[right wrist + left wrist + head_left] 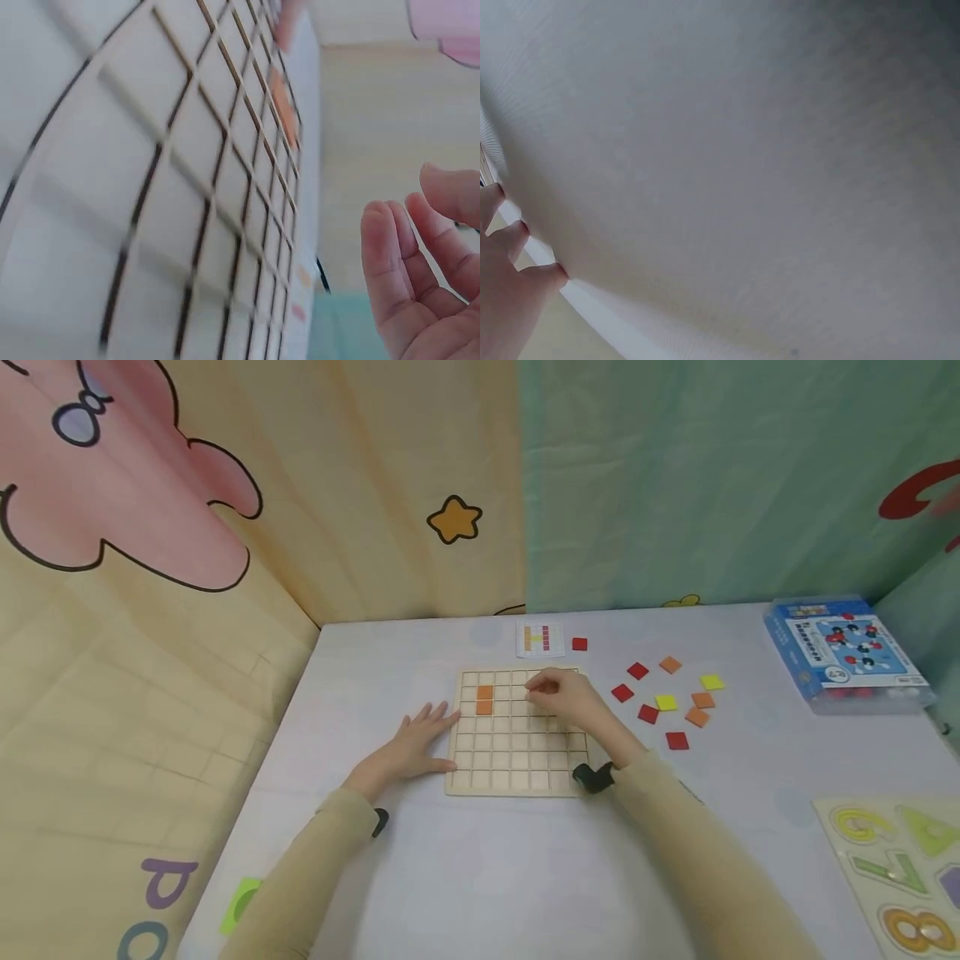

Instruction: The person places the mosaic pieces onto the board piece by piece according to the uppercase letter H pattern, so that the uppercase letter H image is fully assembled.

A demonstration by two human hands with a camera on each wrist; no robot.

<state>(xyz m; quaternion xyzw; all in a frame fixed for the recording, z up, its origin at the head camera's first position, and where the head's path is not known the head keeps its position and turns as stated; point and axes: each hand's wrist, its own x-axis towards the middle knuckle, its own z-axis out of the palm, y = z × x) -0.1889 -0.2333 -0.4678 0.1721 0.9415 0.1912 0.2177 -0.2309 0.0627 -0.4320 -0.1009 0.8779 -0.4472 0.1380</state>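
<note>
A pale wooden grid board lies on the table, with two orange square tiles in neighbouring cells of one column near its upper left. My left hand is spread flat beside the board, fingertips and thumb at its left edge. Over the upper right of the grid, my right hand pinches with thumb and forefinger. A reddish sliver of a small tile shows at those fingertips in the head view; most of it is hidden. In the right wrist view the fingers are curled above the board's surface.
Several loose red, orange and yellow tiles lie right of the board. Behind it are a pattern card and one red tile. A blue boxed set stands at the back right, a number-shape sheet at the front right.
</note>
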